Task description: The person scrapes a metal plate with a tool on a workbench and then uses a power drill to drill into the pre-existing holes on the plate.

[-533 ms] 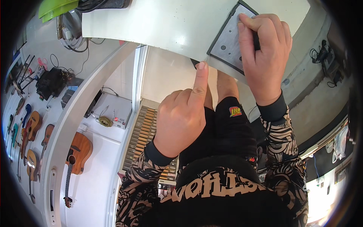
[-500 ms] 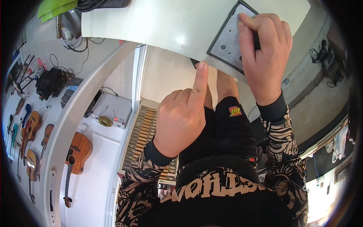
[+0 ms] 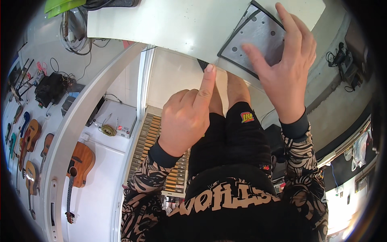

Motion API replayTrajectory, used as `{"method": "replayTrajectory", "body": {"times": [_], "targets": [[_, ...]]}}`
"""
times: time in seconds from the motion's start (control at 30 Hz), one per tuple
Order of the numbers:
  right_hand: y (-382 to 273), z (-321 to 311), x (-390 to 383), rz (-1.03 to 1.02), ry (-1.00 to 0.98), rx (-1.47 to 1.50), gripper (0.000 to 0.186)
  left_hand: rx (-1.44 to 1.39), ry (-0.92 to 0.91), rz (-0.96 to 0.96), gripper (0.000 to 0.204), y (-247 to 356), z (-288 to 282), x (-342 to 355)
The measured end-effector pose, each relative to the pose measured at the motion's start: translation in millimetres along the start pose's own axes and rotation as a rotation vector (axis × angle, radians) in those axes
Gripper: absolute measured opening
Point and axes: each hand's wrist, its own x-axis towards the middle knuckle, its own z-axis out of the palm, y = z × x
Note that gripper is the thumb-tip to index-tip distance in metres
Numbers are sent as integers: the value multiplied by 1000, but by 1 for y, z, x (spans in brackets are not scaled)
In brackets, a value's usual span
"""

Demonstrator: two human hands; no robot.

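A silver square plate (image 3: 250,33) with a dark border and several dark round spots lies near the right end of the white tabletop (image 3: 169,24). My right hand (image 3: 288,72) is spread over the plate's right part, thumb and fingers apart, holding nothing. Below the table's front edge, left of the plate, is my left hand (image 3: 185,119): its index finger points up, the other fingers are curled, and whatever they may hold is hidden.
A green object (image 3: 64,7) sits at the table's back left beside cables. A white rail (image 3: 80,105) curves down the left side, with guitars (image 3: 82,163) and a black device (image 3: 52,88) beyond. Slotted rows (image 3: 147,137) lie below; cabled devices (image 3: 346,68) stand right.
My right hand has let go of the plate and opened, its wrist dropping slightly and more of the plate showing. My left hand has shifted a little up and left, still pointing.
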Motion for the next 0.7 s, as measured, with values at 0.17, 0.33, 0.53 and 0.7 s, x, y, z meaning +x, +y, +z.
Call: {"method": "replayTrajectory", "body": {"times": [0.17, 0.33, 0.53, 0.7], "targets": [[-1, -13, -18, 152, -134, -71, 88, -17, 2, 19, 83, -3, 7, -1], [7, -15, -36, 410, -131, 75, 84, -28, -48, 9, 75, -3, 6, 9], [28, -22, -45, 757, -131, 521, 81, -117, 1, 73, 64, -6, -1, 24], [30, -17, -39, 1000, 205, 1108, 55, -233, 112, 27, 55, 14, -5, 54]]}}
